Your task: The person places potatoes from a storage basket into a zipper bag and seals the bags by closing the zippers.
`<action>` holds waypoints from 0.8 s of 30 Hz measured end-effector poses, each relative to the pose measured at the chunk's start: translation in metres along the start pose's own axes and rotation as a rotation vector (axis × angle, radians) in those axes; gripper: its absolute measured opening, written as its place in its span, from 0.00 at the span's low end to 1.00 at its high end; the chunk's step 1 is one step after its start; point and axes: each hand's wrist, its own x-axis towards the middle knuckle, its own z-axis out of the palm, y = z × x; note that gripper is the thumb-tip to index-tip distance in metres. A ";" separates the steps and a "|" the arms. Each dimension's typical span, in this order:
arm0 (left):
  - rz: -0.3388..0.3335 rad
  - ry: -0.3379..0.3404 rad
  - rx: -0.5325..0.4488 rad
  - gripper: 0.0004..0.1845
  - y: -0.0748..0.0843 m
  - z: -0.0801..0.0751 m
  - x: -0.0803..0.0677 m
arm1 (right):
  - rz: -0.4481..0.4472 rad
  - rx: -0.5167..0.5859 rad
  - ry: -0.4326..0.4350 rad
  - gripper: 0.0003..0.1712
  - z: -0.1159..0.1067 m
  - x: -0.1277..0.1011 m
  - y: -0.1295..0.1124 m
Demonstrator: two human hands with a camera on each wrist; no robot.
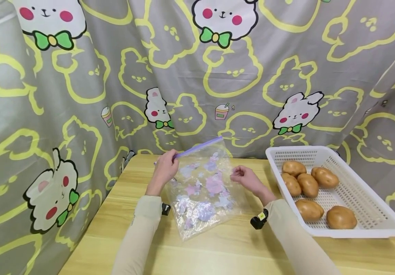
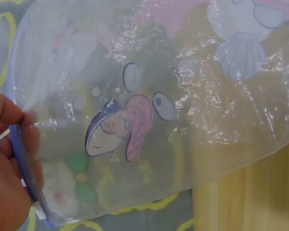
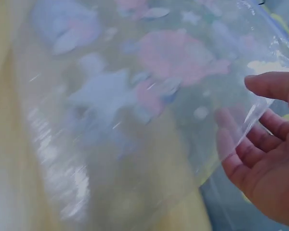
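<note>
A clear zip bag (image 1: 202, 191) with a purple zip strip and pink and blue sea-creature prints is held up over the table. My left hand (image 1: 167, 166) pinches its zip edge near the left end. In the left wrist view, fingertips of the left hand (image 2: 12, 159) show through the film behind the purple strip, just above a white slider (image 2: 39, 210). My right hand (image 1: 249, 179) is at the bag's right side edge. In the right wrist view, several fingers of the right hand (image 3: 267, 144) lie behind the film, and the thumb stands apart from them in front.
A white plastic basket (image 1: 372, 206) with perforated walls stands on the right of the wooden table (image 1: 211, 256). Several brown potatoes (image 1: 340, 217) lie in it. A grey curtain (image 1: 183, 76) with cartoon prints hangs behind the table and at both sides.
</note>
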 end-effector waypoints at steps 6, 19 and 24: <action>0.063 0.015 0.008 0.09 0.011 -0.001 0.004 | -0.022 0.103 0.058 0.19 -0.006 0.021 -0.016; 0.166 0.033 0.031 0.09 0.027 0.002 0.011 | -0.088 0.248 0.092 0.15 -0.020 0.034 -0.054; 0.195 0.009 0.043 0.10 0.034 0.004 0.011 | -0.118 0.264 0.118 0.09 -0.024 0.036 -0.061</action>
